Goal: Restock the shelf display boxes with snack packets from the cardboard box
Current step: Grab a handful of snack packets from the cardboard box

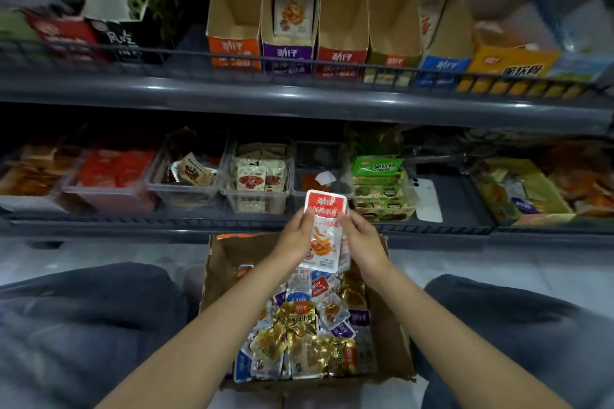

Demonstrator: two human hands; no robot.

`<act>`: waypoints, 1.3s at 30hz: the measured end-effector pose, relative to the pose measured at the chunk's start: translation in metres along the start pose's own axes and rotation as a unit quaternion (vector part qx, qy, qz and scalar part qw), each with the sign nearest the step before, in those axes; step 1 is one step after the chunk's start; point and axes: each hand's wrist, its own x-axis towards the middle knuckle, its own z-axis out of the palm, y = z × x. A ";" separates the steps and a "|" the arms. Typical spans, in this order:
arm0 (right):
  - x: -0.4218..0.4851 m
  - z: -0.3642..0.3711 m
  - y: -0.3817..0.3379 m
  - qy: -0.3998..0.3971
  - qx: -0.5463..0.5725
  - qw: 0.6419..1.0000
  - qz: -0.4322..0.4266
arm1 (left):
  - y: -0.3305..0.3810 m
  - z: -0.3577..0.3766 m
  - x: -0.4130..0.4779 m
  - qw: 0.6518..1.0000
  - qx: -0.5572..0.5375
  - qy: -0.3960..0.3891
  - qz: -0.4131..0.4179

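Both hands share one grip on a small stack of red-topped packets [324, 232]: the left hand [297, 236] pinches the left edge, the right hand [360, 237] the right edge, fingers closed on the foil. The stack stands upright, long axis vertical, above the far end of the open cardboard box [398, 355], which lies on the floor between the person's knees and holds mixed gold, blue, purple and red packets. The matching red-fronted display box [342, 53] sits on the upper shelf [299, 100], above the stack and slightly to its right, apparently empty. Its slot is tall and narrow, so the packets' upright attitude already suits it. Judged by position, the right hand lies nearer.
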 end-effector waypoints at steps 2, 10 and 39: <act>-0.004 0.006 -0.004 -0.017 0.004 0.999 0.040 | 0.003 0.006 -0.003 1.000 0.014 -0.017 -0.004; 0.000 0.005 -0.005 -0.025 0.057 0.998 0.018 | 0.011 0.004 -0.004 0.999 -0.042 -0.011 -0.011; 0.005 -0.027 -0.134 -0.064 0.034 0.996 -0.059 | 0.108 -0.025 -0.021 0.989 -0.047 -0.132 0.053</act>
